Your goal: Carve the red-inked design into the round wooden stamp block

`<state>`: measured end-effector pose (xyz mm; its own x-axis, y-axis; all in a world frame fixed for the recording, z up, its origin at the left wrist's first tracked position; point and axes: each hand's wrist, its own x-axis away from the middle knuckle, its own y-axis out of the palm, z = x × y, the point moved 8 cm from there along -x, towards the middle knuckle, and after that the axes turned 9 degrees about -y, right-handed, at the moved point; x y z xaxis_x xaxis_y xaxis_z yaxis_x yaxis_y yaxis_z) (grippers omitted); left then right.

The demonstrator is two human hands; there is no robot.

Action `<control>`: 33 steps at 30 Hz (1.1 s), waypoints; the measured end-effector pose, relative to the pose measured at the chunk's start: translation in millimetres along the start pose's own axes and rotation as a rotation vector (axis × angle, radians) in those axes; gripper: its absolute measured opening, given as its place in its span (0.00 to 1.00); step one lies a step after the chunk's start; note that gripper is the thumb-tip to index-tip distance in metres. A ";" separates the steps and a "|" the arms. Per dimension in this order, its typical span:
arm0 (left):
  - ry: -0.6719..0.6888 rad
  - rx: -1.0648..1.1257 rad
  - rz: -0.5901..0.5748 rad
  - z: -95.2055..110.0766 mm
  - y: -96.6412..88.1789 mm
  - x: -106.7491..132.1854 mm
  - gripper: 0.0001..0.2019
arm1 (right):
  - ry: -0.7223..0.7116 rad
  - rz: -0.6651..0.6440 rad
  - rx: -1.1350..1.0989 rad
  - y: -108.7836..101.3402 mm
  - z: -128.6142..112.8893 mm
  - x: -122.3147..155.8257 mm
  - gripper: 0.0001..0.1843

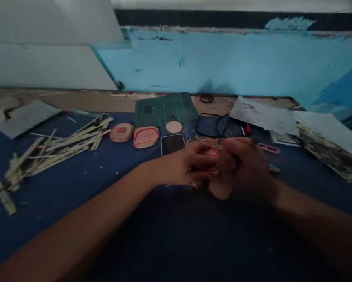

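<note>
Both hands meet at the middle of a dark blue table (76,184). My left hand (184,166) has its fingers curled round a small pinkish piece with red marks (211,153). My right hand (245,166) closes over the same piece from the right; motion smears it. A pale rounded wooden shape (220,190) shows just below the hands. Wood shavings (204,140) lie scattered behind them.
A black phone (172,144) lies just behind my left hand. Beside it lie wooden slices (146,137) (121,132) and a small disc (174,127). There is a green mat (164,109), black cable (220,125), pink tool (269,148), bamboo strips (58,147) at left, papers (264,115) at right, and a blue wall behind.
</note>
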<state>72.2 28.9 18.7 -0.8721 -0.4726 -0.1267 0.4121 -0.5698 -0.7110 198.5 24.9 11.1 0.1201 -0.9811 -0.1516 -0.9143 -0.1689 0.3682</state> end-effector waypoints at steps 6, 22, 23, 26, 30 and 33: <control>0.082 -0.104 0.110 1.8 3.4 6.6 0.23 | 0.116 -0.038 -0.028 -15.6 -0.4 -19.4 0.26; -0.185 -0.372 0.079 -10.1 -9.5 14.5 0.39 | -0.169 -0.376 1.105 -62.1 -67.0 16.4 0.33; -0.195 -0.364 0.060 -11.0 -9.5 14.6 0.39 | -0.109 -0.347 1.110 -74.5 -62.8 17.8 0.34; -0.211 -0.340 0.046 -12.9 -10.6 16.0 0.40 | 0.022 -0.318 1.100 -95.5 -55.4 21.3 0.29; -0.219 -0.260 0.111 -12.5 -15.9 19.1 0.39 | 0.078 -0.269 1.026 -99.4 -58.2 22.4 0.28; -0.186 -0.161 0.206 -7.1 -22.1 20.5 0.38 | 0.002 -0.263 1.053 -93.7 -63.6 24.1 0.25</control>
<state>43.4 36.6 26.9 -0.7052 -0.6905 -0.1611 0.5152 -0.3429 -0.7855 311.7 11.1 31.3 0.3607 -0.9263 -0.1088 -0.7329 -0.2093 -0.6474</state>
